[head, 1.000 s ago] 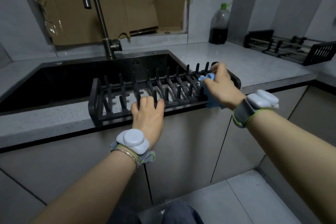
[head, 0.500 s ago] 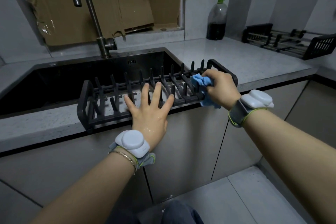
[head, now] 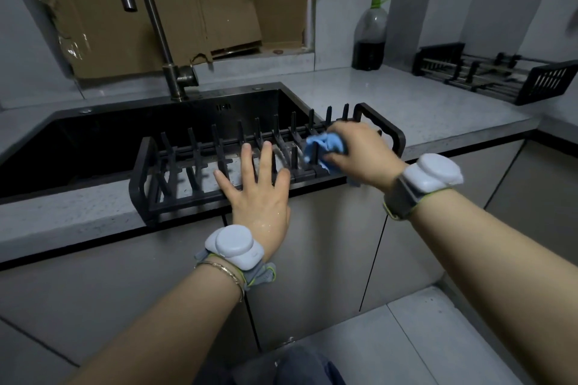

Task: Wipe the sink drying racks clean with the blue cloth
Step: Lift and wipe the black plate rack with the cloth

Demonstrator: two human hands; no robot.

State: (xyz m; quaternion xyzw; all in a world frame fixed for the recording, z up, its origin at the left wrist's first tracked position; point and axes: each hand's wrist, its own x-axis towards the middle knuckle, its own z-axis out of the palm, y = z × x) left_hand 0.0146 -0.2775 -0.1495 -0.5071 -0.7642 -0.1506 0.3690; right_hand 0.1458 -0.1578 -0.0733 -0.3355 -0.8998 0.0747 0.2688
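Observation:
A black drying rack (head: 147,178) with upright pegs lies across the front edge of the dark sink (head: 93,147). My left hand (head: 256,194) presses flat on the rack's front rail with its fingers spread. My right hand (head: 359,153) grips a bunched blue cloth (head: 325,145) and holds it against the pegs near the rack's right end. Part of the cloth hangs below that hand over the counter edge. A second black drying rack (head: 500,75) sits on the counter at the far right.
A tall tap (head: 169,50) rises behind the sink, in front of taped cardboard (head: 175,0). A plastic bottle of dark liquid (head: 370,37) stands at the back of the grey counter (head: 422,109). Cabinet doors and a tiled floor lie below.
My right hand has slid the blue cloth leftward along the pegs from the rack's right end. My left hand's fingers have straightened and spread on the front rail.

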